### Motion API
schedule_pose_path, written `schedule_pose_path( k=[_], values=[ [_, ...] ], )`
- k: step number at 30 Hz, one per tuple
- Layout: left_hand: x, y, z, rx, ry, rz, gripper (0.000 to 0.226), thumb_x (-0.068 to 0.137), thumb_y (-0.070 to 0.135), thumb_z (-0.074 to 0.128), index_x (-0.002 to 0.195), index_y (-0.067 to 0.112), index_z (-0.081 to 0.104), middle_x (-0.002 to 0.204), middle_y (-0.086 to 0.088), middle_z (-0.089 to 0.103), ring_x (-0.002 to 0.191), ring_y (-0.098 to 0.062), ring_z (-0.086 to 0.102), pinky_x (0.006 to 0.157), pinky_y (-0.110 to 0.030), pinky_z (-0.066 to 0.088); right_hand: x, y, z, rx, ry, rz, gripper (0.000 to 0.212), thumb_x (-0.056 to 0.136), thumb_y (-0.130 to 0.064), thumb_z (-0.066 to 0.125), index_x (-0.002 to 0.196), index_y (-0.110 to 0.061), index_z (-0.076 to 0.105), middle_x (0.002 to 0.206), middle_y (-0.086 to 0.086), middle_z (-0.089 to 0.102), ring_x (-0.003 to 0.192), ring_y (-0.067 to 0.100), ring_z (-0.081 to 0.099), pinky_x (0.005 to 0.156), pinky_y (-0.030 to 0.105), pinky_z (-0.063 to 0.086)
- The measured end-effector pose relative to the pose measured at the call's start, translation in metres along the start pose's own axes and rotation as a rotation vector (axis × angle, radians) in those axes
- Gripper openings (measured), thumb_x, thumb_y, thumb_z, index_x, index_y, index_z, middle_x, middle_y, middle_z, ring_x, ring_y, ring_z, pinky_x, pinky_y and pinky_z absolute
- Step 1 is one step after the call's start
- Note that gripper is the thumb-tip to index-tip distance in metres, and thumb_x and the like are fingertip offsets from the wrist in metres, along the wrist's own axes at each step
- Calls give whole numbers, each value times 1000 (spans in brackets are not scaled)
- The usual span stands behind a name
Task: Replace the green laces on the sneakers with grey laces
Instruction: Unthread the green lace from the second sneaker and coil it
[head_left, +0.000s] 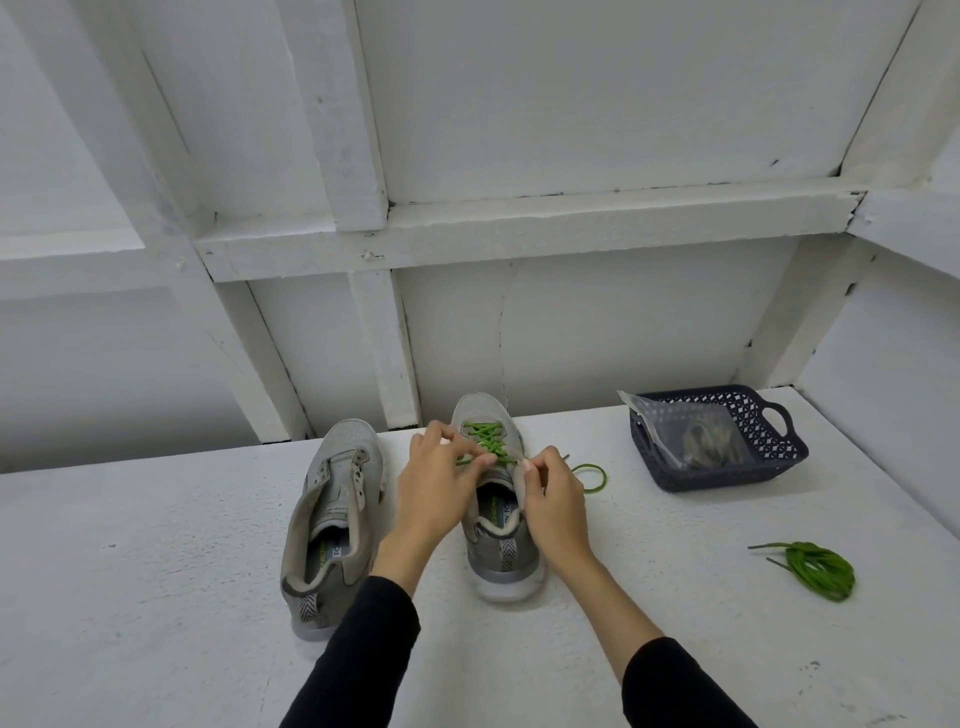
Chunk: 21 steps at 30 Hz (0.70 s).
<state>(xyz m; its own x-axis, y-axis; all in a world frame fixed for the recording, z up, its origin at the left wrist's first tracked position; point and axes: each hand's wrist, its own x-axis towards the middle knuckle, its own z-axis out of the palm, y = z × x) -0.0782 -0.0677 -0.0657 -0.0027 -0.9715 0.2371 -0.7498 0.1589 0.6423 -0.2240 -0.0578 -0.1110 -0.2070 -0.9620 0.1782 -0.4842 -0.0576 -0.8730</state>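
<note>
Two grey sneakers stand on the white table. The left sneaker (332, 514) has bare eyelets with no lace. The right sneaker (501, 551) still carries a green lace (485, 435) crossed over its upper eyelets. My left hand (441, 488) pinches a strand of that lace at the sneaker's left side. My right hand (553, 504) grips the sneaker's right eyelet edge, where a loose end of the lace (589, 475) trails out onto the table. A bundled green lace (818, 569) lies loose at the right. Grey laces in a clear bag (706, 439) sit in a basket.
A dark plastic basket (769, 415) stands at the back right of the table, near the white framed wall. The table's right edge runs close to the basket and the loose lace bundle.
</note>
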Motion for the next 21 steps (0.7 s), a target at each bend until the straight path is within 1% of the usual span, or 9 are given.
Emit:
schedule_pose_path(
  k=[2, 4, 6, 8, 12, 14, 16, 18, 21],
  values=[
    [1, 6, -4, -470, 48, -156, 18, 95, 28, 60, 79, 23, 66, 93, 13, 59, 97, -3, 54, 83, -26, 45, 0, 0, 0, 6, 1, 9, 21, 99, -24, 48, 80, -16, 45, 78, -1, 53, 71, 17, 50, 57, 28, 37],
    [6, 10, -12, -923, 103, -330, 22, 101, 23, 50, 83, 15, 60, 92, 6, 69, 97, -10, 64, 87, -26, 49, -1, 1, -1, 14, 1, 14, 21, 99, -24, 48, 80, -16, 44, 77, -1, 53, 71, 17, 49, 58, 29, 36],
    [10, 9, -22, -1138, 169, -443, 23, 103, 20, 46, 83, 12, 54, 84, 2, 71, 82, -13, 69, 78, -27, 55, -2, 1, -2, 13, 3, 10, 22, 99, -24, 48, 79, -16, 44, 76, -1, 52, 72, 17, 48, 58, 29, 35],
    [12, 3, -27, -958, 259, -465, 21, 99, 18, 51, 79, 12, 52, 75, 0, 66, 65, -12, 64, 65, -28, 54, -1, 0, -1, 7, 3, 9, 22, 99, -25, 48, 80, -16, 44, 76, -1, 53, 72, 17, 49, 58, 28, 36],
    [6, -17, -21, -401, 224, -485, 20, 86, 17, 61, 72, 14, 48, 70, -2, 55, 69, -20, 52, 65, -33, 40, -1, 0, 0, 7, 1, 21, 22, 100, -27, 48, 81, -16, 45, 78, 1, 54, 71, 18, 51, 57, 28, 38],
    [4, -24, -13, -326, 108, -518, 14, 86, 14, 63, 86, 13, 49, 78, -1, 56, 81, -24, 55, 68, -33, 40, -1, 0, -1, 10, -1, 22, 22, 99, -27, 48, 81, -16, 45, 77, 1, 54, 71, 18, 50, 56, 27, 37],
    [0, -24, -5, -320, 17, -536, 24, 90, 16, 60, 109, 11, 47, 97, -4, 59, 98, -26, 57, 80, -33, 43, -1, -1, -1, 15, -6, 21, 22, 99, -27, 49, 80, -17, 45, 78, 1, 54, 71, 17, 50, 57, 27, 38],
    [-4, -21, 2, -271, 16, -483, 37, 95, 21, 56, 127, 9, 44, 123, -8, 54, 115, -26, 53, 92, -33, 40, 0, -2, -2, 17, -20, 16, 21, 98, -29, 51, 80, -18, 46, 79, 0, 56, 73, 17, 53, 58, 27, 41],
    [-6, -9, 6, -221, 51, -308, 26, 99, 26, 51, 122, 15, 55, 129, -4, 45, 119, -20, 48, 91, -26, 35, 4, -7, -6, -9, -59, 17, 18, 96, -31, 54, 82, -21, 48, 82, -3, 59, 76, 14, 58, 61, 26, 46]
  ],
)
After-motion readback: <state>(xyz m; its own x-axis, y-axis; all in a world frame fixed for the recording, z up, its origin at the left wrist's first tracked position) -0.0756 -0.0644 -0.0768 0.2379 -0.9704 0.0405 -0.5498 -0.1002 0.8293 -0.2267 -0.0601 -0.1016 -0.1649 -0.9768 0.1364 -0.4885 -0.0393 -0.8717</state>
